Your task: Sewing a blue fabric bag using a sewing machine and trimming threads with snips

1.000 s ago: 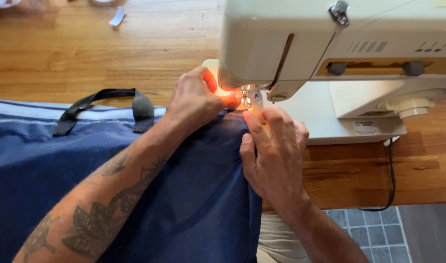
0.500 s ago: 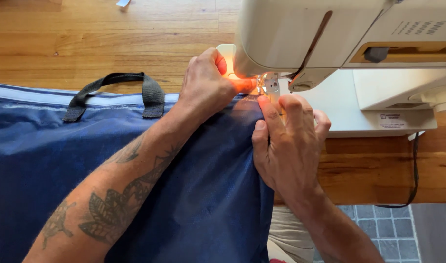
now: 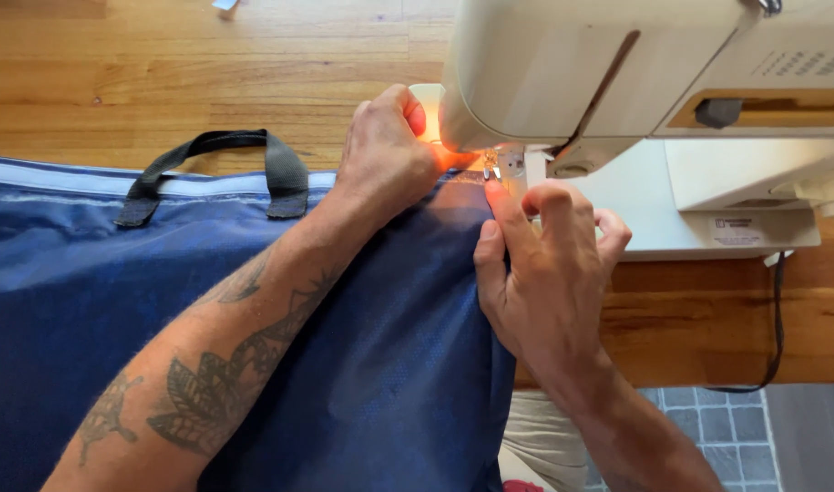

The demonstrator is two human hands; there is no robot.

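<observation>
A dark blue fabric bag [image 3: 380, 364] with a black strap handle [image 3: 218, 164] lies on the wooden table and under the cream sewing machine [image 3: 635, 91]. My left hand [image 3: 385, 155] presses the cloth flat just left of the needle and presser foot [image 3: 494, 169], lit orange by the machine's lamp. My right hand [image 3: 544, 264] rests on the fabric's right edge, its index finger stretched to the foot, pinching the edge. The needle itself is mostly hidden by the machine's head.
The wooden table [image 3: 162, 73] stretches behind the bag. A black power cord [image 3: 777, 310] hangs off the table's right front edge. Grey floor tiles [image 3: 736, 428] show below. A small pale scrap [image 3: 225, 5] lies at the far edge.
The view has drifted so the machine and hands sit further right and higher. Both hands stay on the fabric at the needle, and my right fingers have crept slightly toward the presser foot.
</observation>
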